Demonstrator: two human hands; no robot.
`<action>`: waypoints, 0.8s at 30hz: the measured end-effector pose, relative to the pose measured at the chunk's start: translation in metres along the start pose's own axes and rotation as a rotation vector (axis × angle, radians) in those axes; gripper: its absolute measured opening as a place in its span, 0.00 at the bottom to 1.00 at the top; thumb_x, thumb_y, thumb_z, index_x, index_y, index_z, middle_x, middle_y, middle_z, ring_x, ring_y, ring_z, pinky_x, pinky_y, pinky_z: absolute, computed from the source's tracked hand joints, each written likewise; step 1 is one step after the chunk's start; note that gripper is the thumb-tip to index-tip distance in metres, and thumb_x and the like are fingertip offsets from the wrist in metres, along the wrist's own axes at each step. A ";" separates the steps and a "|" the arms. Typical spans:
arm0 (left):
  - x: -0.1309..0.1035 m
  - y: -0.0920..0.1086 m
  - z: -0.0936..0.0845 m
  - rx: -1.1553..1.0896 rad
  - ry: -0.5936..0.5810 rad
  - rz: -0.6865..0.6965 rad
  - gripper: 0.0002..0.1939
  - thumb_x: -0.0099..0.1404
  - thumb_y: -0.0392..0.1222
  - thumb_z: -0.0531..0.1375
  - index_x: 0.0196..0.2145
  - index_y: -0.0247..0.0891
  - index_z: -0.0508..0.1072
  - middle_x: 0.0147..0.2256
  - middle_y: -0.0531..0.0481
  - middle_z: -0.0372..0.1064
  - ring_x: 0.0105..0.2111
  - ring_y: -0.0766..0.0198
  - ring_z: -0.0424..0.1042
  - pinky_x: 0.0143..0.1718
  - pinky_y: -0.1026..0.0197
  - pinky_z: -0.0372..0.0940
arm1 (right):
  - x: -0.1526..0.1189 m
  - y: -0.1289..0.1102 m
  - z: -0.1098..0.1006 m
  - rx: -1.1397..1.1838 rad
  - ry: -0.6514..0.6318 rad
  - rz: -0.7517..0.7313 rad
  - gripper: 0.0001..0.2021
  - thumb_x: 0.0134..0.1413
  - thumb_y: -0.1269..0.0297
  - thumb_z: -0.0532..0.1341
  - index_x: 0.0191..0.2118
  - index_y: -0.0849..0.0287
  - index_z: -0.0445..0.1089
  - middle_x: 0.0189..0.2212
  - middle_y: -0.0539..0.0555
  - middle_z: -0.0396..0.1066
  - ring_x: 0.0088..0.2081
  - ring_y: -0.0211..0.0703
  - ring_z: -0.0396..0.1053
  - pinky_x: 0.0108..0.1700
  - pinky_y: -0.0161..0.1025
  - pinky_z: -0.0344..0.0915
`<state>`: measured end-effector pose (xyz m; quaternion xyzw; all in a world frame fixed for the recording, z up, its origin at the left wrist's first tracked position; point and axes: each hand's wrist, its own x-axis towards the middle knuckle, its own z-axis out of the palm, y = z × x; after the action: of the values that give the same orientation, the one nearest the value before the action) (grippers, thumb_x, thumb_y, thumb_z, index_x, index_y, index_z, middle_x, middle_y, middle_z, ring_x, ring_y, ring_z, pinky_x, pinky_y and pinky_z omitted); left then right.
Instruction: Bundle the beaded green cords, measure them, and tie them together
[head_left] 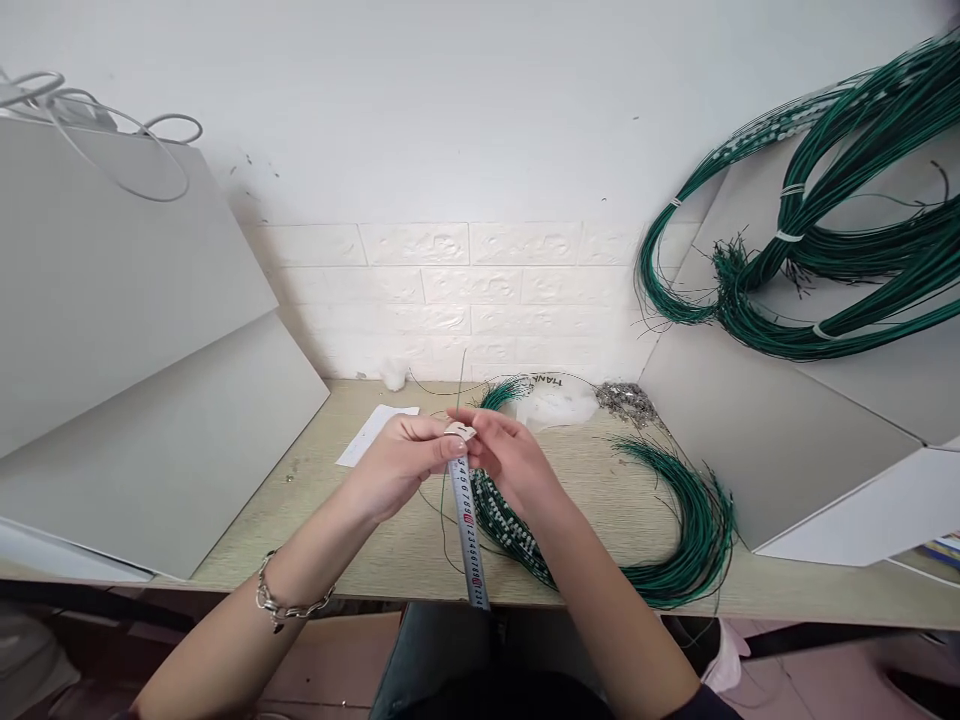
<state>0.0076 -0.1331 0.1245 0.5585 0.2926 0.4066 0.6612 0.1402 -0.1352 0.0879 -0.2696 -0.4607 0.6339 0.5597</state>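
My left hand (412,455) is closed on the upper end of a tape measure (469,545), thumb on top of it. The tape runs down toward me past the table's front edge. Against the tape's top end, my right hand (510,455) has its fingers pressed together; what they pinch is too small to make out. A thin green wire (462,380) sticks up from between the hands. Beneath them, a bundle of green wires with white beads (506,525) lies on the table (375,545), partly hidden by my right forearm.
White paper (375,432) lies behind my left hand. A clear plastic bag (559,402) and a pile of small metallic pieces (628,402) are near the wall. More green wire (694,530) curves at right; coils (802,240) hang above. Grey panels (157,440) stand at left.
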 end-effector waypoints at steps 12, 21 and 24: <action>0.006 -0.013 -0.011 -0.016 0.171 -0.038 0.07 0.50 0.42 0.63 0.24 0.35 0.74 0.27 0.48 0.72 0.28 0.65 0.70 0.29 0.64 0.64 | -0.041 0.004 -0.003 -0.228 0.449 -0.526 0.07 0.55 0.63 0.50 0.27 0.58 0.57 0.14 0.42 0.46 0.15 0.28 0.46 0.17 0.27 0.49; 0.006 -0.015 -0.005 -0.090 0.198 -0.036 0.08 0.52 0.42 0.61 0.27 0.34 0.74 0.27 0.48 0.71 0.27 0.66 0.70 0.29 0.65 0.65 | -0.040 0.063 0.014 -1.113 0.548 -0.871 0.09 0.50 0.72 0.51 0.21 0.60 0.53 0.13 0.44 0.52 0.16 0.29 0.50 0.20 0.29 0.48; 0.005 -0.016 -0.005 -0.095 0.198 -0.034 0.07 0.52 0.41 0.61 0.27 0.34 0.74 0.28 0.48 0.71 0.29 0.66 0.70 0.30 0.66 0.65 | -0.033 0.068 0.012 -1.200 0.591 -0.955 0.11 0.48 0.73 0.51 0.19 0.59 0.50 0.13 0.44 0.49 0.16 0.31 0.48 0.20 0.31 0.46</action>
<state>0.0095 -0.1268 0.1085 0.4785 0.3463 0.4619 0.6616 0.1064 -0.1672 0.0269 -0.4538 -0.6199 -0.1238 0.6281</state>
